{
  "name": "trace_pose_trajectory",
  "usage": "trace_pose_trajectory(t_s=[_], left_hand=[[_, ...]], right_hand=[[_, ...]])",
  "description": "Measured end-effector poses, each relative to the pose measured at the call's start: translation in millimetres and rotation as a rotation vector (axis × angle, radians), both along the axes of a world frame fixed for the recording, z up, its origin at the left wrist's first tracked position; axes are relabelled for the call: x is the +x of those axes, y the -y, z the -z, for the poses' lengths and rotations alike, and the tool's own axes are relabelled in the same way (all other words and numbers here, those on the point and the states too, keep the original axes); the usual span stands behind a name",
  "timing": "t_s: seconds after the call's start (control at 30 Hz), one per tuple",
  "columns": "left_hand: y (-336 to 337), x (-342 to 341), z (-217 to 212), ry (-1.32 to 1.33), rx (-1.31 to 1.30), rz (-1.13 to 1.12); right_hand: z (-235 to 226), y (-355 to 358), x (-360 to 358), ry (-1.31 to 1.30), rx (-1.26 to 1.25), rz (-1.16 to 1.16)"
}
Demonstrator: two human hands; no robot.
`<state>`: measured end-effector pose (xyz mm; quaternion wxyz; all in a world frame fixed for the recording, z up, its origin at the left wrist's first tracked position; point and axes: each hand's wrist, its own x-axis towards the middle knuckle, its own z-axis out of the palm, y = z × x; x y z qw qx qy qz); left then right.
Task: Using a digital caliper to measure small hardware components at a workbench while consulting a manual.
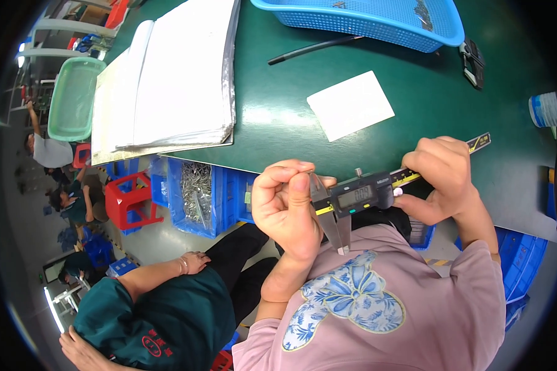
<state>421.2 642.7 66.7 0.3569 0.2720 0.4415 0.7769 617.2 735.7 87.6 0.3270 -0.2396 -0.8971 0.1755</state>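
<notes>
A black digital caliper (pixel 346 199) with a yellow-striped beam is held up near the table's front edge, its long jaws (pixel 338 234) pointing down toward my shirt. My right hand (pixel 440 176) is wrapped round the beam, thumb by the slider. At the jaw end, my left hand (pixel 288 207) is closed with thumb and forefinger pinched beside the short upper jaws. What sits in that pinch, if anything, is too small to make out. The long jaws look closed together or nearly so.
On the green table (pixel 272 105) lie a white paper card (pixel 351 105), a black pen (pixel 312 49), a blue basket (pixel 365 21) with small metal pieces, a micrometer (pixel 472 63) and a thick paper folder (pixel 182 74). A co-worker in a green shirt (pixel 173 309) sits at left, near a bin of metal parts (pixel 196 191).
</notes>
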Motion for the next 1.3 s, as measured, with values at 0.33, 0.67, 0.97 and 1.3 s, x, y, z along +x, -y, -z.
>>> trace_pose_trajectory(t_s=[0.33, 0.67, 0.97, 1.3], left_hand=[[-0.1, 1.0, 0.3, -0.022, -0.018, -0.019], [0.6, 0.8, 1.5, 0.012, 0.021, -0.018], [1.2, -0.4, 3.9, -0.016, 0.025, -0.004], [1.2, 0.3, 3.3, -0.028, 0.017, -0.007]], right_hand=[[0.4, 0.6, 1.4, 0.024, 0.007, 0.025], [0.4, 0.5, -0.5, 0.060, 0.075, 0.077], [1.5, -0.4, -1.6, 0.018, 0.077, 0.053], [1.2, -0.5, -1.2, 0.017, 0.080, 0.053]])
